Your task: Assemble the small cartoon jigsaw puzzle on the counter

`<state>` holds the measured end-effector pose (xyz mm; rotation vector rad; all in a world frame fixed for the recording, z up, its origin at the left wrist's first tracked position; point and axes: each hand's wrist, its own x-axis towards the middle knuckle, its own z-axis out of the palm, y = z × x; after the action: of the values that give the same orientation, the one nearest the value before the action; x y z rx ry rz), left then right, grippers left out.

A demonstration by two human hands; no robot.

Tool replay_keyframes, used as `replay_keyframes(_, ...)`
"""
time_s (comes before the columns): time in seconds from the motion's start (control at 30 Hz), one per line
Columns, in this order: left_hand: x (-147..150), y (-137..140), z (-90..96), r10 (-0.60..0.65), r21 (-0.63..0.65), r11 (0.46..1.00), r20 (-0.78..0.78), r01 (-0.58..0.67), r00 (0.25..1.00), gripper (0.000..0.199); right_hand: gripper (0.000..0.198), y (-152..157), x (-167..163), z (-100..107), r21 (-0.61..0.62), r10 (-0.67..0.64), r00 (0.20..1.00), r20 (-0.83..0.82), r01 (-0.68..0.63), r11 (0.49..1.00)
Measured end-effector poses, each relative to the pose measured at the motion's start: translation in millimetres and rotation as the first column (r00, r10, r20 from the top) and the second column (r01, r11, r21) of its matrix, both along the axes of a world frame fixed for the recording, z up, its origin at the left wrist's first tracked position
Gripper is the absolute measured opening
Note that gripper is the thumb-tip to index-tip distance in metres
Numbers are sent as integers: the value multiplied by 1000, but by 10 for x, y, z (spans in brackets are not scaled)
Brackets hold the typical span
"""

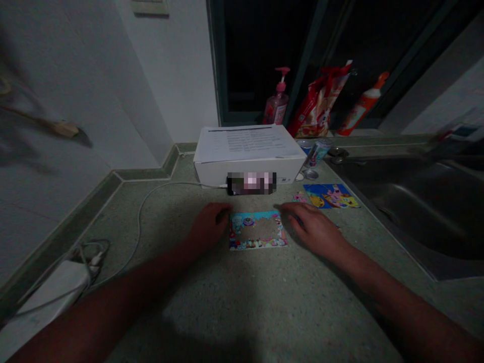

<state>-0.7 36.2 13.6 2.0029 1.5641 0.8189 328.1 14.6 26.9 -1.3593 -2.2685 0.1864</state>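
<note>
A partly joined jigsaw puzzle [258,244] lies flat on the counter between my hands. Its colourful cartoon border is joined, while bare counter shows through the middle. My left hand [209,223] is at its upper left corner, with the index finger stretched forward and the thumb a little apart. Over at the upper right corner, my right hand [315,224] rests with fingers stretched and thumb apart. No piece shows in either hand. Beyond my right hand lie a few loose puzzle pieces [300,197] and a blue cartoon picture card [333,196].
A phone [251,183] on a white cable leans against a white box [249,146]. Right of it stand a tilted can [318,154] and the sink [427,201]. A pump bottle [276,103] and a red bag [319,103] line the sill. A power strip [49,292] lies left.
</note>
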Motion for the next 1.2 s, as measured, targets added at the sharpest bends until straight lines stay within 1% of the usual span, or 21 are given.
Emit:
replay_keyframes(0.2, 0, -15, 46, -28, 9, 1000, -63, 29, 998, 37, 43, 5, 2, -40, -31, 3, 1000, -11, -4, 1000)
replay_keyframes(0.43, -7, 24, -55, -50, 29, 998, -95, 53, 994, 36, 44, 1, -11, -45, -57, 18, 1000, 7, -18, 998)
replay_keyframes(0.57, -10, 26, -76, -49, 31, 998, -84, 52, 995, 35, 42, -5, -9, -31, -45, 32, 999, 7, -32, 998)
replay_keyframes(0.83, 7, 12, -33, -44, 17, 999, -76, 46, 996, 33, 40, -27, -37, -8, -12, 39, 999, 6, -39, 999)
replay_keyframes(1.03, 16, -1, -10, -65, 32, 997, -37, 66, 997, 32, 39, -29, -48, 23, -27, 48, 999, 13, -47, 999)
replay_keyframes(1.2, 18, -13, 13, -64, 15, 998, -28, 64, 998, 33, 39, -26, -52, 34, -30, 58, 998, 24, -57, 998)
